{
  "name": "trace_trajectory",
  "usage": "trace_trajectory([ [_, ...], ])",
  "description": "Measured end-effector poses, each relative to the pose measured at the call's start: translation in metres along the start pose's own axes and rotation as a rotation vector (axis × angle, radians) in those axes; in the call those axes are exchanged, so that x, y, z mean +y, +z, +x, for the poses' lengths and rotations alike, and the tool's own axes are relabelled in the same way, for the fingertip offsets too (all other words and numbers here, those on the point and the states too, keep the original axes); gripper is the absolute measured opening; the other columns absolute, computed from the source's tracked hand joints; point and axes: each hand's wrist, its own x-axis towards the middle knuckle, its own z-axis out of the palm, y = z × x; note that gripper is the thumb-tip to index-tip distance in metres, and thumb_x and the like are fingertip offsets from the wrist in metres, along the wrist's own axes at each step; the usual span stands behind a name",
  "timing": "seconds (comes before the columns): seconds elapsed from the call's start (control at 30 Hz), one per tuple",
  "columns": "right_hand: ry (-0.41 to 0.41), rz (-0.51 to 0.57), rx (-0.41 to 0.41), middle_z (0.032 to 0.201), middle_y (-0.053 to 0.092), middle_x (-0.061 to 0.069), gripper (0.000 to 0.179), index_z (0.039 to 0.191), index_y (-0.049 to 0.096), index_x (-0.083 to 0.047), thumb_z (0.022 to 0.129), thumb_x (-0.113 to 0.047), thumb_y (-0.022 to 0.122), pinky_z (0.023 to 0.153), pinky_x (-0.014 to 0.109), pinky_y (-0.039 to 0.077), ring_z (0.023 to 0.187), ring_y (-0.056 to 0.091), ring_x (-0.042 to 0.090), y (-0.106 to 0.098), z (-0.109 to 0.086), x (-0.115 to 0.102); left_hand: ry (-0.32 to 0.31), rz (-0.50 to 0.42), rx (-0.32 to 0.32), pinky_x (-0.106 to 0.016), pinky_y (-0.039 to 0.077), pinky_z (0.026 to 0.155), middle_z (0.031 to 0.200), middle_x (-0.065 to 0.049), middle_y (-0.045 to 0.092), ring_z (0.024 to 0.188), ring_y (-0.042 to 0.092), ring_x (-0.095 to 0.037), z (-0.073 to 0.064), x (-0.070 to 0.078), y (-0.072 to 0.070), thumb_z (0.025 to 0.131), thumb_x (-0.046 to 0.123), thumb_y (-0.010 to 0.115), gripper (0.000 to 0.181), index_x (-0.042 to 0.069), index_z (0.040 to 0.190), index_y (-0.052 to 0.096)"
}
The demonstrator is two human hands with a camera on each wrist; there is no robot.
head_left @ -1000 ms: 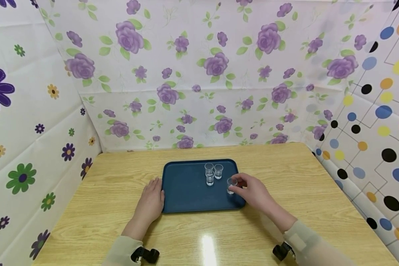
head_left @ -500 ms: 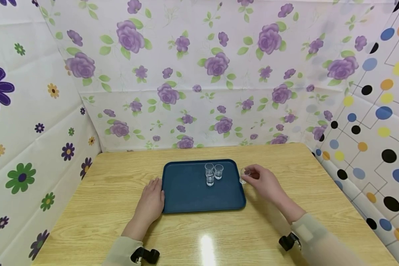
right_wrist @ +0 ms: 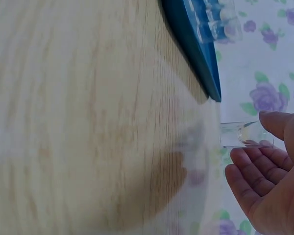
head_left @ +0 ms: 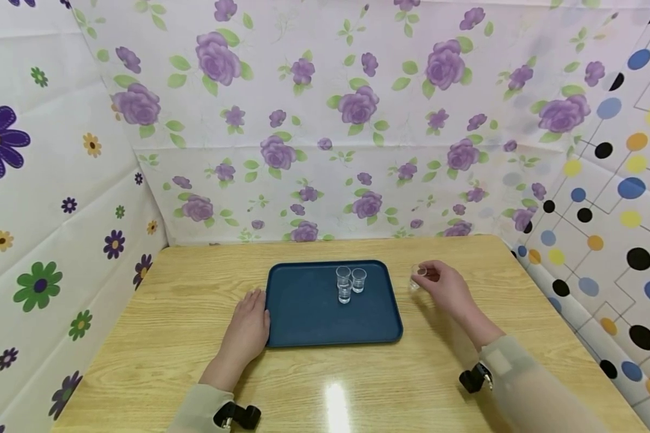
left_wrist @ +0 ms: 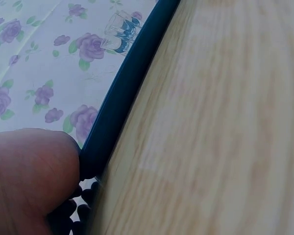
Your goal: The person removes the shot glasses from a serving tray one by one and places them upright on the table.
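Note:
A clear shot glass (head_left: 414, 284) is pinched between the thumb and fingers of my right hand (head_left: 448, 291), beyond the tray's right edge. In the right wrist view this glass (right_wrist: 240, 134) is upright with its base at or just over the tabletop; I cannot tell if it touches. Three more shot glasses (head_left: 345, 293) stand close together on the dark blue tray (head_left: 303, 313), right of its middle. My left hand (head_left: 247, 325) rests along the tray's left edge with straight fingers. Only part of the left hand (left_wrist: 32, 176) shows in the left wrist view, against the tray's corner.
The light wooden table (head_left: 325, 373) extends around the tray on all sides. Behind it hangs a cloth (head_left: 325, 144) with purple roses. Patterned cloths also border the left and right sides.
My right hand has lifted the shot glass off the tray's right part and carried it rightward and farther back, past the tray edge. The left hand and the other glasses have stayed put.

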Motion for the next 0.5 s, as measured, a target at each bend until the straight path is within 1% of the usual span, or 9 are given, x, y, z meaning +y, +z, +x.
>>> trace_trajectory([
  [0.07, 0.013, 0.0, 0.002, 0.134, 0.068, 0.019, 0.052, 0.149, 0.062, 0.0, 0.112, -0.035, 0.07, 0.1, 0.054, 0.059, 0.123, 0.066, 0.037, -0.001, 0.002, 0.002, 0.003, 0.006, -0.001, -0.067, 0.026, 0.13, 0.165, -0.038, 0.042, 0.158, 0.035, -0.054, 0.0, -0.001, 0.001, 0.114, 0.007, 0.053, 0.05, -0.017, 0.157, 0.045],
  [0.17, 0.029, -0.002, 0.001, 0.135, 0.067, 0.019, 0.053, 0.15, 0.061, 0.001, 0.112, -0.036, 0.069, 0.099, 0.054, 0.059, 0.123, 0.065, 0.037, -0.002, 0.006, 0.006, -0.005, 0.019, -0.022, -0.066, 0.025, 0.131, 0.166, -0.037, 0.041, 0.159, 0.033, -0.053, 0.001, -0.002, 0.0, 0.115, 0.008, 0.051, 0.05, -0.017, 0.159, 0.044],
  [0.2, 0.034, -0.003, 0.001, 0.135, 0.067, 0.019, 0.053, 0.15, 0.061, 0.001, 0.112, -0.036, 0.069, 0.099, 0.053, 0.059, 0.124, 0.065, 0.037, -0.002, 0.007, 0.007, -0.017, 0.022, -0.033, -0.067, 0.024, 0.131, 0.167, -0.037, 0.04, 0.159, 0.032, -0.053, 0.0, 0.001, -0.003, 0.115, 0.007, 0.051, 0.051, -0.017, 0.159, 0.043],
  [0.3, 0.044, 0.0, 0.001, 0.136, 0.067, 0.019, 0.054, 0.15, 0.061, 0.001, 0.112, -0.036, 0.07, 0.1, 0.054, 0.059, 0.124, 0.065, 0.038, -0.002, 0.009, 0.011, -0.026, 0.025, -0.044, -0.066, 0.024, 0.132, 0.167, -0.036, 0.039, 0.16, 0.031, -0.052, 0.0, 0.002, -0.003, 0.116, 0.008, 0.052, 0.051, -0.016, 0.16, 0.043],
  [0.4, 0.047, 0.003, 0.001, 0.136, 0.067, 0.02, 0.053, 0.149, 0.061, 0.001, 0.111, -0.035, 0.07, 0.1, 0.053, 0.059, 0.124, 0.065, 0.038, -0.002, 0.009, 0.014, -0.017, 0.008, -0.019, -0.067, 0.026, 0.13, 0.165, -0.038, 0.042, 0.158, 0.034, -0.054, 0.0, 0.002, -0.002, 0.114, 0.007, 0.053, 0.05, -0.017, 0.158, 0.045],
  [0.5, 0.049, 0.001, 0.001, 0.135, 0.067, 0.02, 0.052, 0.149, 0.061, 0.001, 0.112, -0.034, 0.07, 0.098, 0.052, 0.06, 0.123, 0.065, 0.038, -0.002, 0.008, 0.015, -0.018, -0.001, -0.012, -0.067, 0.026, 0.13, 0.165, -0.038, 0.042, 0.158, 0.034, -0.054, 0.0, 0.003, -0.003, 0.114, 0.007, 0.054, 0.05, -0.017, 0.157, 0.046],
])
